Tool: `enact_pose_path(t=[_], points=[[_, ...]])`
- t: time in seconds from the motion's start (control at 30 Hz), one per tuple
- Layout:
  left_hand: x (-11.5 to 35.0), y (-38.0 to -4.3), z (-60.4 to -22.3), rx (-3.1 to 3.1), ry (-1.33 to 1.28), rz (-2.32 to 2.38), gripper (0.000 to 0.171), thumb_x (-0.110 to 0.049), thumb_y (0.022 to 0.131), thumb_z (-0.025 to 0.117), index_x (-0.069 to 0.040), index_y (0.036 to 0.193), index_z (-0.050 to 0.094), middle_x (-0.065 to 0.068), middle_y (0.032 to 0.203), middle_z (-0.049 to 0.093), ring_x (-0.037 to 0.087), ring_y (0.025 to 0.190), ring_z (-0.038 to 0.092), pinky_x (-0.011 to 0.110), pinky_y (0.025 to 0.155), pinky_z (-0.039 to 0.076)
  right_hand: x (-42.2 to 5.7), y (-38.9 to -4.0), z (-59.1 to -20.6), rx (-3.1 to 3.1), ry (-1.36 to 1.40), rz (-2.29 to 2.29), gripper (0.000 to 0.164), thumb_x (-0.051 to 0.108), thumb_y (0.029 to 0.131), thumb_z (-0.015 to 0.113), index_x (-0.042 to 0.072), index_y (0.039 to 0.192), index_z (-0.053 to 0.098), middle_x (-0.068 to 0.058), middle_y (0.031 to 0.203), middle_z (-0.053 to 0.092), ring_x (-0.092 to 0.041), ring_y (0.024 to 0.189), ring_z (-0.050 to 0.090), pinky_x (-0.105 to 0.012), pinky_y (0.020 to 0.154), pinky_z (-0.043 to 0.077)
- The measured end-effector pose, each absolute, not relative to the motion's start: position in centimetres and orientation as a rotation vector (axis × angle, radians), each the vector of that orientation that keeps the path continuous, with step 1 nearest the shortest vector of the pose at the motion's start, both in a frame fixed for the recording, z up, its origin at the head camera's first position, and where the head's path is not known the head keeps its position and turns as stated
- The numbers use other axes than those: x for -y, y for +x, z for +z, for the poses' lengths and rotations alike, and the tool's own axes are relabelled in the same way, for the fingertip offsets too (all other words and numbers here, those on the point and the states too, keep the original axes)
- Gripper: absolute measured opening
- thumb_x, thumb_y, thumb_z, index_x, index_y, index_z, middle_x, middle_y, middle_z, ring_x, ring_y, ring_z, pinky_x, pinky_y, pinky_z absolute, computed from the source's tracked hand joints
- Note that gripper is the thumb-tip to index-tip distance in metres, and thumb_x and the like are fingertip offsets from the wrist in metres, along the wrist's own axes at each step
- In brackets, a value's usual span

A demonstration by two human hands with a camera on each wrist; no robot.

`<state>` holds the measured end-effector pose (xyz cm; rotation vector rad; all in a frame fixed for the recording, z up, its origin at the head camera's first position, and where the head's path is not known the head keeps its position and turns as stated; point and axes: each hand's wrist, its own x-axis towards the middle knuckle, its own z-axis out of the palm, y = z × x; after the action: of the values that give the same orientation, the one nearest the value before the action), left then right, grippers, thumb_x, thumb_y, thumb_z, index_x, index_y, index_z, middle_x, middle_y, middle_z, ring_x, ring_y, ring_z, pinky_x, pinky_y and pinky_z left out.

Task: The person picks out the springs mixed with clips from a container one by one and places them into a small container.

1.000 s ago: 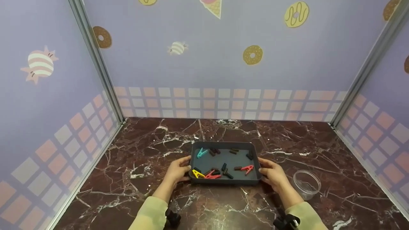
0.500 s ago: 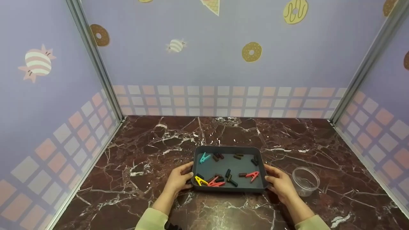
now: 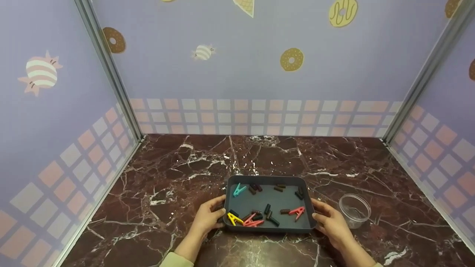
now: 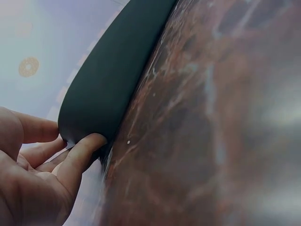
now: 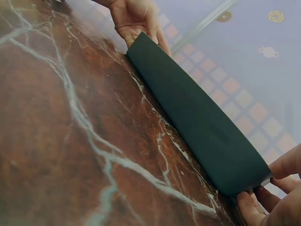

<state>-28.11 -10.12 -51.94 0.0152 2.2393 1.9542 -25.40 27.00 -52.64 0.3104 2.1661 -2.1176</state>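
A dark grey rectangular tray point(image 3: 267, 198) lies between my two hands, low over the marble-patterned table. My left hand point(image 3: 206, 217) grips its left end; in the left wrist view the thumb point(image 4: 87, 148) presses the outer wall close to the tabletop. On the opposite end my right hand point(image 3: 332, 222) holds the wall, fingers at the corner in the right wrist view. Inside the tray are a teal clip point(image 3: 239, 190), a yellow clip point(image 3: 234, 218), a red clip point(image 3: 254, 221) and another red clip point(image 3: 297, 212). Several short dark and brown ridged cylinders point(image 3: 272, 218) are scattered among them.
A clear round plastic tub point(image 3: 354, 211) stands on the table just right of my right hand. Patterned lilac walls point(image 3: 245, 74) close off the back and both sides. White specks dot the dark red marbled tabletop point(image 3: 174, 163) behind the tray.
Both hands have drawn the tray toward me and slightly to the right. The clips and cylinders have travelled with it, keeping their arrangement. The tub keeps its place on the table.
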Motion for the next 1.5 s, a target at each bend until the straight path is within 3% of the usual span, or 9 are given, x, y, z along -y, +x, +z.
enact_pose_path(t=[0.17,0.67,0.93,1.2,1.5], points=[[10.2,-27.6,-52.1,-2.230,0.052,1.967,0.052,0.000,0.099,0.056,0.006,0.150,0.047,0.035,0.150,0.048,0.029,0.106,0.069,0.049,0.073,0.065,-27.0,-24.7,-52.8,-2.156,0.320,-2.121,0.057,-0.002,0.100,0.055,-0.003,0.155,0.040,-0.031,0.152,0.045,-0.022,0.110,0.070,-0.035,0.088,0.062],[10.7,-27.3,-52.1,-2.197,0.096,1.927,0.058,0.000,0.099,0.055,0.006,0.154,0.040,0.036,0.157,0.037,0.040,0.118,0.067,0.050,0.077,0.065,-27.4,-24.5,-52.9,-2.165,0.306,-2.125,0.058,-0.003,0.098,0.054,-0.002,0.154,0.042,-0.027,0.148,0.050,-0.020,0.104,0.071,-0.032,0.084,0.063],[10.8,-27.4,-52.5,-2.182,0.100,1.946,0.058,-0.004,0.098,0.056,0.005,0.153,0.042,0.036,0.155,0.040,0.030,0.108,0.070,0.052,0.078,0.065,-27.3,-24.6,-52.9,-2.154,0.328,-2.152,0.057,-0.005,0.097,0.054,-0.002,0.153,0.044,-0.027,0.147,0.051,-0.021,0.103,0.071,-0.032,0.082,0.063],[10.7,-27.5,-52.6,-2.228,0.078,1.950,0.060,-0.007,0.096,0.060,0.002,0.154,0.044,0.036,0.154,0.043,0.042,0.121,0.066,0.053,0.078,0.065,-27.2,-24.6,-53.0,-2.178,0.340,-2.137,0.057,-0.005,0.096,0.054,-0.002,0.152,0.045,-0.027,0.145,0.053,-0.020,0.103,0.070,-0.033,0.081,0.063],[10.5,-28.1,-53.0,-2.236,0.185,2.016,0.063,-0.005,0.095,0.064,0.003,0.154,0.043,0.034,0.155,0.043,0.048,0.136,0.054,0.044,0.082,0.065,-27.2,-24.6,-53.1,-2.175,0.339,-2.139,0.057,-0.004,0.096,0.055,-0.001,0.153,0.045,-0.025,0.145,0.054,-0.021,0.102,0.071,-0.034,0.081,0.063]])
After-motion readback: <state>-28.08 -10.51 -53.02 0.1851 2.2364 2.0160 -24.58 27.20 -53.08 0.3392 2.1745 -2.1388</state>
